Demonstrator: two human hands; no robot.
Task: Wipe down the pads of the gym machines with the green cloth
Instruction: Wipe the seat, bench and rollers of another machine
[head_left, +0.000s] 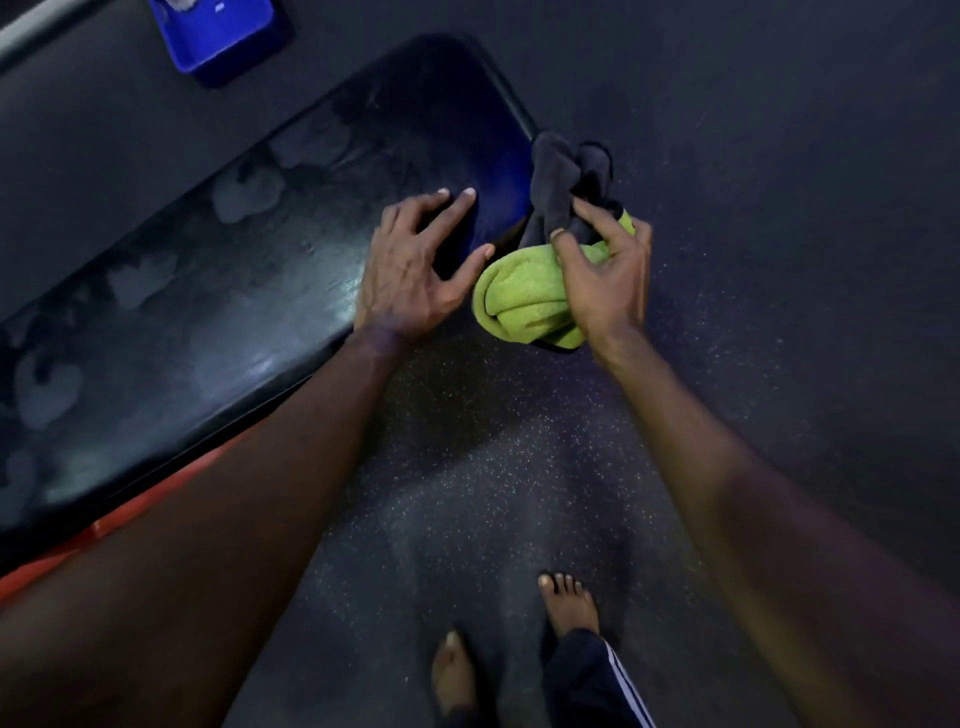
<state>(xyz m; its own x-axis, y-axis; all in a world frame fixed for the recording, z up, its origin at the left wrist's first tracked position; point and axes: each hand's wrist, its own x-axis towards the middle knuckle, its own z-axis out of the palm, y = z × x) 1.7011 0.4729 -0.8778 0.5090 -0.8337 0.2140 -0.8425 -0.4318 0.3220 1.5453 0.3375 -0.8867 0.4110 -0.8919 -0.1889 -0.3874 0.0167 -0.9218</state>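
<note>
Green cloth: bunched in the right hand, just off the far corner of the pad.
Tub, blue, top left, beyond the pad. Pad black, long axis lower left to upper right, with pale blotches along its top. Left hand lies flat on the pad near its far end, fingers spread wide, holding nothing. Green cloth hangs over the floor, rolled, its length rising toward the right. Right hand's fingers curl and pinch it together with a dark cloth that sticks up behind. Step judged: cloth gathered, stroke not yet begun. Next: lay the wad on the pad and sweep lengthwise over the blotches.
</note>
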